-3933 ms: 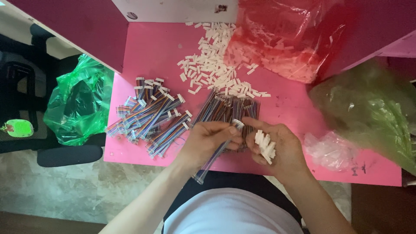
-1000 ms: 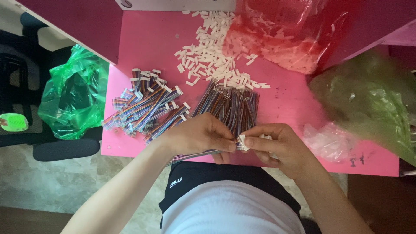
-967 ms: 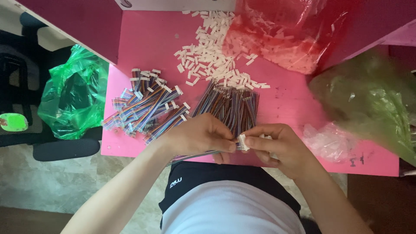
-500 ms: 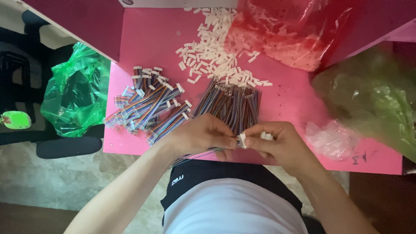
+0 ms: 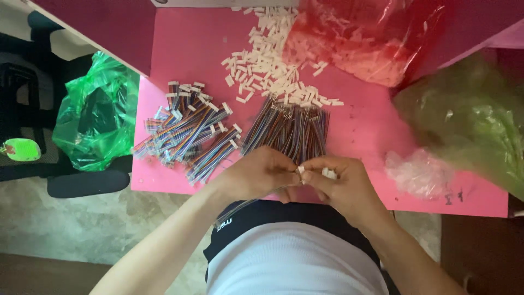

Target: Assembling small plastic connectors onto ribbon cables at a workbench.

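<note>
My left hand [image 5: 256, 177] and right hand [image 5: 341, 186] meet at the near edge of the pink worktop [image 5: 360, 128], just over my lap. Between them sits a small white connector housing [image 5: 300, 170], pinched at the tips of both hands, so the piece lies right at my fingers and not apart from them. My left fingers are closed narrow on a ribbon cable [image 5: 245, 203]; its long axis runs from the pinch down and to the left, off the near edge of the worktop and across my dark waistband. My right fingers are curled shut as well, and a few spare white housings [image 5: 329, 173] show inside that fist. Both hands are equally near the connector; the left brings the wire end toward it from the left, the right steadies it from the right.

Just beyond my knuckles, toward the middle of the worktop, lies a bundle of loose coloured wires [image 5: 289, 128], its long axis running away from me. Left of it, near the left edge, is a heap of finished cables with white ends [image 5: 185, 128]. Farther back is a scatter of white housings [image 5: 273, 71], touching a red bag [image 5: 371, 38] at the far right corner. A green bag [image 5: 95, 117] hangs off the left edge, and a clear bag [image 5: 417, 172] lies near the right edge.
</note>
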